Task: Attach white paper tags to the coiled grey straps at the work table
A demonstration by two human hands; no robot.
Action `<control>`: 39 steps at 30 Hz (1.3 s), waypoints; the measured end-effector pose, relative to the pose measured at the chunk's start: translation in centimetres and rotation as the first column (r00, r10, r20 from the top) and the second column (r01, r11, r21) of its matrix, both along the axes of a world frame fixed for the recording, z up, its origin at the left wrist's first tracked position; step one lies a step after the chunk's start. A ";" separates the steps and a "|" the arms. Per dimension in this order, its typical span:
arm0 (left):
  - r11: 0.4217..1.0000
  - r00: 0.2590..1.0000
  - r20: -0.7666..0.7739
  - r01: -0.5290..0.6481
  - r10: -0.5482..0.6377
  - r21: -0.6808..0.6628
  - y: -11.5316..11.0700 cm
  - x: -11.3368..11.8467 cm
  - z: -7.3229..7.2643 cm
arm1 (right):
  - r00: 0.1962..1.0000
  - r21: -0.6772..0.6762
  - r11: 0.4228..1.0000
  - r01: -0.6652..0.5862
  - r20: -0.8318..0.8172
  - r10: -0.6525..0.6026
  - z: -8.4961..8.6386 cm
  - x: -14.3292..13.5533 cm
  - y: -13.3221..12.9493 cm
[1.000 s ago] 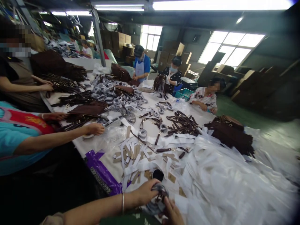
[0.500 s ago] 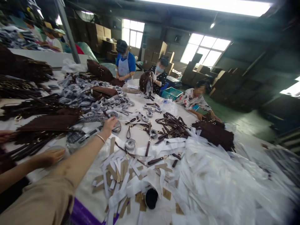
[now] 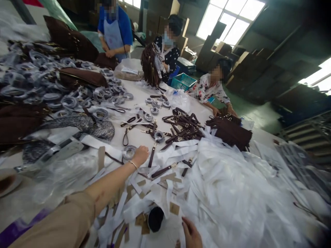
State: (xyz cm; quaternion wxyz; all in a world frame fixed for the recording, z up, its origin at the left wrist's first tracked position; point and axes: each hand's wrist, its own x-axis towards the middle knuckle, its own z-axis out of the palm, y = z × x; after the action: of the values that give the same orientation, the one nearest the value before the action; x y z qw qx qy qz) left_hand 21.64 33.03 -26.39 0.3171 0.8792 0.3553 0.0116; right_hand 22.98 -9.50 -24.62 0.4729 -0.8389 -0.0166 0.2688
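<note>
My left hand (image 3: 140,155) reaches across the table beside a coiled strap in clear wrap (image 3: 129,152), its fingers curled down. Whatever they may hold is hidden beneath them. Just right of the fingers lies a dark brown strap (image 3: 152,155) with a metal clasp. At the bottom edge my right hand (image 3: 191,235) is partly in view, fingers apart and nothing visible in them. It is near a round black object (image 3: 155,219) among loose white strips (image 3: 137,208) and tan paper pieces (image 3: 174,208).
Brown straps (image 3: 181,125) are heaped mid-table. Clear plastic bags (image 3: 232,193) cover the right side. At left are many wrapped coils (image 3: 69,101) and a brown bag (image 3: 80,77). Three people stand or lean at the far side, near a teal crate (image 3: 183,82).
My left hand has moved from the grey speckled item to beside the coiled strap. My right hand has come into view at the bottom. The camera has tilted down; hands at far left are gone.
</note>
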 end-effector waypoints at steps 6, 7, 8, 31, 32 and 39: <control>0.989 0.989 -0.118 -0.101 0.088 -0.112 -2.6 5.0 -2.6 | 0.919 -0.134 0.974 -0.184 0.327 0.219 0.0 15.5 11.5; 0.983 0.985 -0.121 -0.135 0.120 -0.123 -2.4 5.2 -2.9 | 0.902 -0.163 0.966 -0.199 0.355 0.246 -0.2 18.0 13.2; 0.976 0.981 -0.120 -0.170 0.154 -0.138 -2.0 5.3 -3.2 | 0.882 -0.206 0.954 -0.216 0.379 0.281 -0.6 20.2 14.7; 0.911 0.913 -0.114 0.369 -0.393 -0.185 -8.7 1.2 -1.6 | 0.849 -0.553 0.708 -0.439 0.005 0.529 0.1 28.8 8.5; 0.918 0.936 -0.062 0.326 -0.347 -0.225 -8.3 1.2 -1.0 | 0.855 -0.570 0.705 -0.423 0.008 0.519 -0.4 28.8 9.4; 0.872 0.940 0.327 0.073 0.102 -0.484 -1.6 12.0 5.9 | 0.914 -0.632 0.700 -0.332 -0.033 0.404 -5.7 27.8 16.7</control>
State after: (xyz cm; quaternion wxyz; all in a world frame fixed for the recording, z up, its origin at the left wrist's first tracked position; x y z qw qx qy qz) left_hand 33.65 31.42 -20.47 0.5856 0.7521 0.2927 0.0763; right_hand 50.81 7.23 -30.34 0.1027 -0.9402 -0.1195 0.3021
